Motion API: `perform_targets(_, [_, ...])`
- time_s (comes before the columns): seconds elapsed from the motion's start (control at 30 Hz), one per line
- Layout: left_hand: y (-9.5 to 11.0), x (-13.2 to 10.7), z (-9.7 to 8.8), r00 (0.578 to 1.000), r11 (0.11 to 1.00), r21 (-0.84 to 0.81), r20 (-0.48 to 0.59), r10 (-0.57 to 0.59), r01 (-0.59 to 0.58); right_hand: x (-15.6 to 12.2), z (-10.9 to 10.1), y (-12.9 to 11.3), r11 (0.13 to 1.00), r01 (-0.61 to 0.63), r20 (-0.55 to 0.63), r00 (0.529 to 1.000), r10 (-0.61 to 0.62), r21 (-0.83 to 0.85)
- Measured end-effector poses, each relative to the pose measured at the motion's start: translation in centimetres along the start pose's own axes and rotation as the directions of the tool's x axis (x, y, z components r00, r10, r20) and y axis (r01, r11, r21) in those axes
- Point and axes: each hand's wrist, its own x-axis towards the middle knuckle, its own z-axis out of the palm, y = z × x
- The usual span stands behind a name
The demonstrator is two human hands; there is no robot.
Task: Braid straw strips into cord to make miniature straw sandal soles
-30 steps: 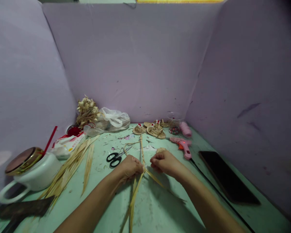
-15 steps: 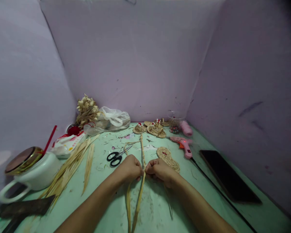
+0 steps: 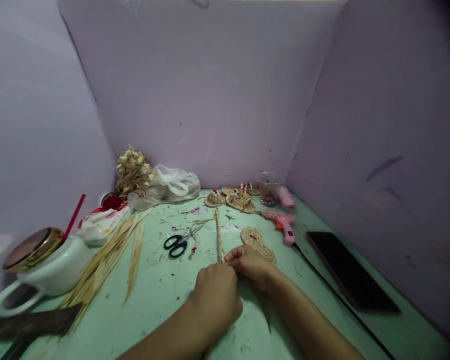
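Observation:
A narrow braid of dried straw-coloured leaf strips [image 3: 219, 234] runs away from me along the green table. My right hand [image 3: 249, 267] pinches the near end of this braid between thumb and fingers. Closed in a fist, my left hand [image 3: 217, 292] is right beside it and overlaps the right fingertips; the strip ends it grips are mostly hidden. One loose strip [image 3: 263, 310] hangs below my right hand. Just beyond lies a coiled straw piece [image 3: 258, 243] with a small red bow. Black-handled scissors [image 3: 178, 245] rest to the left of the braid.
Loose leaf strips [image 3: 108, 255], a white mug [image 3: 62, 267] and a dark hammer-like tool [image 3: 37, 322] lie left. Right are a pink glue gun [image 3: 285, 225] with a black cord and a phone [image 3: 352, 270]. Finished straw pieces [image 3: 240, 201] and a plastic bag [image 3: 178, 181] stand behind.
My left hand has moved right and nearer to me, crossing over the strips and turning its back upward. My right hand stays at about the same place on the braid.

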Motion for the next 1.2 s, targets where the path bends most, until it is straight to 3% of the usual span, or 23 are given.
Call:
perform_targets(0.07, [-0.8, 0.8, -1.1, 1.0, 0.999, -0.047, -0.031, 0.004, -0.006, -0.1, -0.1, 0.1, 0.999, -0.019, 0.028, 0.999, 0.018, 0.044])
perform_targets(0.17, [-2.2, 2.2, -2.5, 0.986, 0.929, -0.338, -0.016, -0.165, 0.15, -0.2, -0.3, 0.1, 0.994, -0.02, 0.086, 0.996, 0.011, 0.106])
perform_targets(0.23, [-2.6, 2.9, -2.7, 0.971, 0.779, -0.581, 0.106, -0.216, 0.237, -0.3, -0.4, 0.2, 0.991, 0.004, 0.087, 0.996, -0.015, 0.132])
perform_targets(0.3, [-2.8, 3.2, -2.2, 0.957, 0.602, -0.745, 0.252, -0.146, 0.288, -0.4, -0.4, 0.3, 0.987, 0.026, 0.09, 0.995, -0.041, 0.156])
perform_targets(0.37, [-2.8, 3.3, -1.5, 0.937, 0.472, -0.817, 0.345, -0.058, 0.33, -0.4, -0.5, 0.3, 0.986, 0.04, 0.111, 0.992, -0.059, 0.164])
perform_targets(0.43, [-2.8, 3.3, -0.7, 0.921, 0.417, -0.83, 0.386, -0.052, 0.371, -0.2, -0.5, 0.4, 0.99, 0.05, 0.119, 0.991, -0.066, 0.132])
perform_targets(0.5, [-2.8, 3.2, -0.1, 0.918, 0.425, -0.818, 0.385, -0.098, 0.388, 0.1, -0.4, 0.6, 0.996, 0.082, 0.088, 0.993, -0.084, 0.027])
perform_targets(0.6, [-2.7, 3.2, 0.4, 0.932, 0.51, -0.78, 0.297, -0.21, 0.363, 0.7, -0.3, 0.9, 0.965, 0.155, 0.029, 0.988, -0.152, -0.21])
perform_targets(0.7, [-2.5, 3.3, 0.6, 0.951, 0.629, -0.719, 0.156, -0.268, 0.295, 0.6, 0.0, 0.8, 0.875, 0.204, -0.047, 0.968, -0.248, -0.438])
perform_targets(0.77, [-2.5, 3.3, 0.8, 0.963, 0.663, -0.709, 0.09, -0.255, 0.242, 0.1, 0.2, 0.5, 0.78, 0.196, -0.095, 0.946, -0.309, -0.594])
perform_targets(0.93, [-2.5, 3.4, 1.1, 0.967, 0.643, -0.735, 0.069, -0.244, 0.214, -1.5, 0.7, -0.7, 0.578, 0.082, -0.17, 0.914, -0.368, -0.812])
perform_targets(1.07, [-2.2, 3.2, 0.8, 0.966, 0.612, -0.757, 0.099, -0.24, 0.229, -2.5, 1.1, -1.2, 0.529, 0.042, -0.165, 0.927, -0.337, -0.847])
perform_targets(1.2, [-2.4, 3.0, 0.4, 0.957, 0.58, -0.768, 0.154, -0.244, 0.272, -3.0, 1.9, -1.3, 0.455, 0.087, -0.105, 0.919, -0.379, -0.886])
